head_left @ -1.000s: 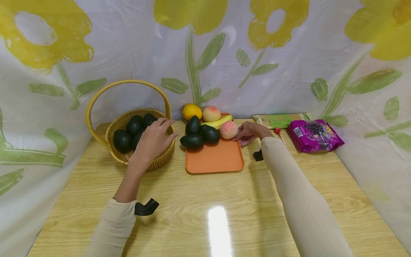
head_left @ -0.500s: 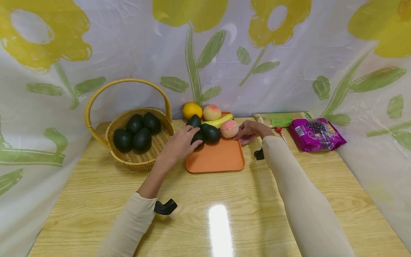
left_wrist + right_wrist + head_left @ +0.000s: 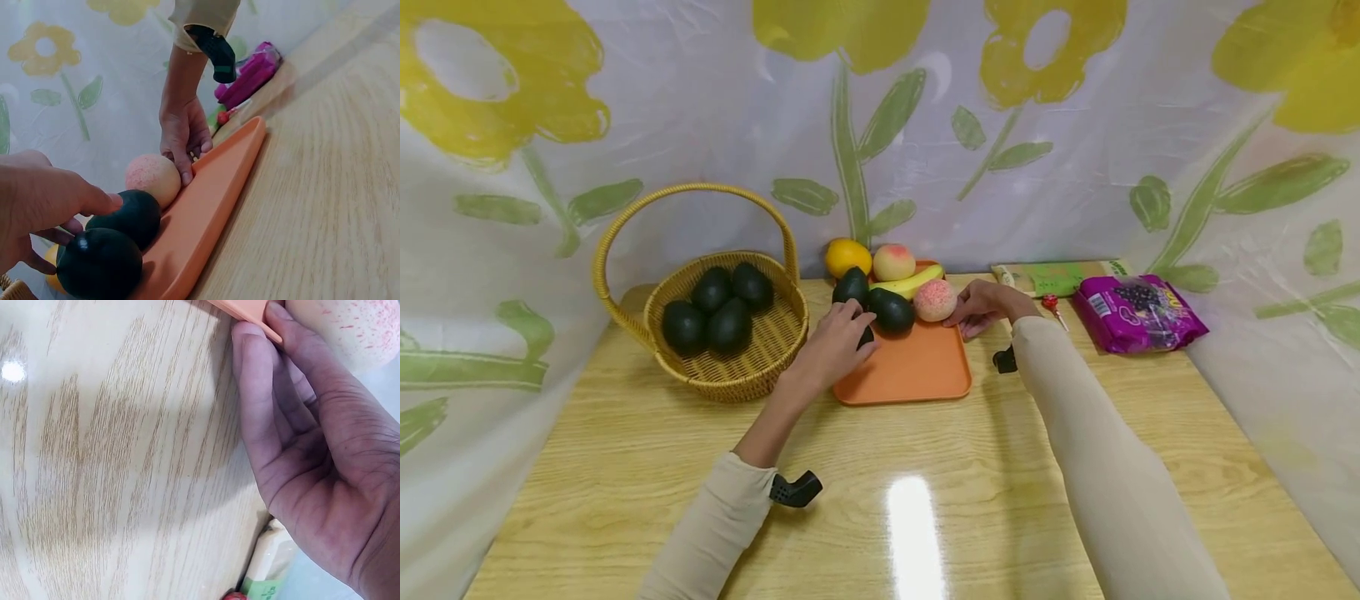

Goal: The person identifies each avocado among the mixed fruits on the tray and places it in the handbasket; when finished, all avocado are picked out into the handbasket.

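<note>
Along the left side of the orange tray [image 3: 901,372], an avocado [image 3: 100,265] sits under the left hand [image 3: 831,343], its fingers spread about the fruit; whether they grip it I cannot tell. By the right edge, the right hand [image 3: 983,308] pinches the tray beside a pink peach [image 3: 935,300]. Farther left on the counter [image 3: 985,517], a wicker basket [image 3: 775,325] holds four more avocados [image 3: 730,327].

We see a worktop [image 3: 625,467] with pale yellow wood grain. Behind it and along both sides there hangs a whitish cloth [image 3: 685,125], a little wrinkled. On this cloth we find large yellow flowers [image 3: 842,29], green stems [image 3: 846,150] and green leaves [image 3: 1285,187]. A bright white reflection [image 3: 915,533] of light shines on the wood.
</note>
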{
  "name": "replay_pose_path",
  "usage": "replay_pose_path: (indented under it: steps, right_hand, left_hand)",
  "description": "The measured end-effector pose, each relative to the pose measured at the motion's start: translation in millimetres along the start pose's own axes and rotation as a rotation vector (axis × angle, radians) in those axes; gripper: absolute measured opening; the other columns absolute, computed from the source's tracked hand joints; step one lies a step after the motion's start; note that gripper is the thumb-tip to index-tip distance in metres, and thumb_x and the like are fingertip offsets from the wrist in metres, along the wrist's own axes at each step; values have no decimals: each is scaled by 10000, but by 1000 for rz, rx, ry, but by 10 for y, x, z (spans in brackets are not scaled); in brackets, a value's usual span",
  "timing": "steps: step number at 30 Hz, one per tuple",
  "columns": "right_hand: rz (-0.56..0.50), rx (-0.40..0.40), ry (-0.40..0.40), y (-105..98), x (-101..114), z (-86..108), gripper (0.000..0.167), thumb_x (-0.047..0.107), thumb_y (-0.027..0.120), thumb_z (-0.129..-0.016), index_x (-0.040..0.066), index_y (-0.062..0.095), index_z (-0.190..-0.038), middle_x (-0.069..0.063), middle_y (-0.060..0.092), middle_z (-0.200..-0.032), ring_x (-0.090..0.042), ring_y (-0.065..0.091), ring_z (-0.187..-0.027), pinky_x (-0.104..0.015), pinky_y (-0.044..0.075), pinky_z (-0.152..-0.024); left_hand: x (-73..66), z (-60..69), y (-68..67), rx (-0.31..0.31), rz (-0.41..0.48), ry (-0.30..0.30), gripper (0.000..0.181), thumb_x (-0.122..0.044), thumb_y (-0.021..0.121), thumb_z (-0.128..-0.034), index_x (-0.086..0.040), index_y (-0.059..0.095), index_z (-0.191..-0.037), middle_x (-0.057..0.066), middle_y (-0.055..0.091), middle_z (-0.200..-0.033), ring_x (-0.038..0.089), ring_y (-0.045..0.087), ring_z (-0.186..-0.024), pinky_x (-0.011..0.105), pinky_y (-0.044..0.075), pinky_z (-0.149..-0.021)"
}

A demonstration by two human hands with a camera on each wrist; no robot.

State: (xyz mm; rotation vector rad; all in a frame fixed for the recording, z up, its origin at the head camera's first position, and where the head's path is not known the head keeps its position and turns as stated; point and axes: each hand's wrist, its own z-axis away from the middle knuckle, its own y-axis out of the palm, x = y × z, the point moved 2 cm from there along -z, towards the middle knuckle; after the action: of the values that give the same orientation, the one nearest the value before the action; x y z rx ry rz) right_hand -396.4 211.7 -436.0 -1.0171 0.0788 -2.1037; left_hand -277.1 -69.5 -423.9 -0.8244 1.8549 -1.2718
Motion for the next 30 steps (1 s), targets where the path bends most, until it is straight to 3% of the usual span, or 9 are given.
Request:
replay_pose_path:
  steps: [5,9,13,17,21,30]
  right_hand:
    - [-10,11,7,-5,13,25,178,104,755,-963,-19,629,-941,-58,706,-696,-138,723,-614,-308,648,-708]
    - [-4,3,11,1,29,29,184,106,763,-957,-10,622,-931,-63,710,-702,-139,722,-618,-309,649,-717]
    - [-4,-13,2,-1,6,-6,182,109,773,-949,-3,631,-936,-59,707,-699,-137,719,-614,-305,648,-707]
    - [-2,-15,-6,-10,-45,-57,183,120,777,-948,10,635,-911,-49,705,-690,-131,716,-604,-292,641,-673]
    - [-5,-12,-12,-9,-60,-80,185,131,779,-949,24,634,-905,-45,709,-698,-127,717,-608,-285,639,-669]
    - [-7,-9,-13,-2,-46,-31,186,125,768,-957,23,629,-887,-43,705,-682,-125,712,-598,-292,640,-671]
  left_hand:
    - [8,27,11,-22,36,12,300,-299,812,-927,-31,729,-1032,176,554,-1135,337,535,-1000,444,527,-827]
    - [14,39,26,-21,58,15,272,-278,831,-909,-59,676,-953,144,539,-1094,328,517,-988,422,486,-778]
    - [7,43,22,-39,46,17,260,-248,839,-901,-57,671,-957,111,536,-1003,310,524,-968,393,465,-740]
    - [9,29,44,-55,44,71,230,-159,842,-894,-33,693,-1015,105,556,-977,304,545,-972,384,511,-766]
    - [25,12,79,-45,75,119,255,-54,838,-875,-18,717,-1096,138,575,-1071,329,557,-1056,410,563,-872]
    - [68,19,91,-7,107,70,323,-78,838,-882,-36,710,-1176,195,525,-1322,410,536,-1269,467,590,-950]
